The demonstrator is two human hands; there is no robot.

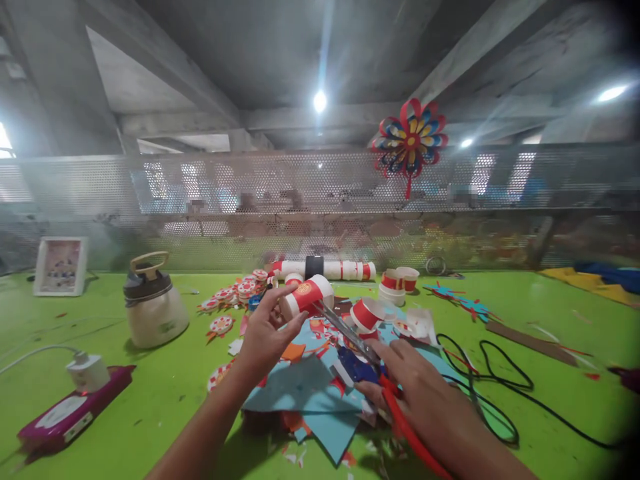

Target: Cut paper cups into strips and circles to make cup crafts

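Observation:
My left hand point(267, 333) holds a white paper cup with a red band point(307, 297), tipped on its side, thumb below and fingers behind. My right hand point(415, 380) grips scissors with red handles point(345, 328); their blades reach the cup's underside near its rim. Beneath both hands lie blue paper sheets point(295, 387) with red, orange and white scraps. Just right of the held cup is another red-banded cup point(367, 315), tilted. A dark blue object point(356, 365) sits by the scissors, partly hidden by my right hand.
Stacked cups point(393, 290) and a long cup row point(340, 270) stand behind. At left are a jug point(155, 310), a purple power strip point(75, 413) and a picture frame point(60, 267). A black cord point(500, 387) loops at right. A paper flower point(411, 141) hangs on the mesh partition.

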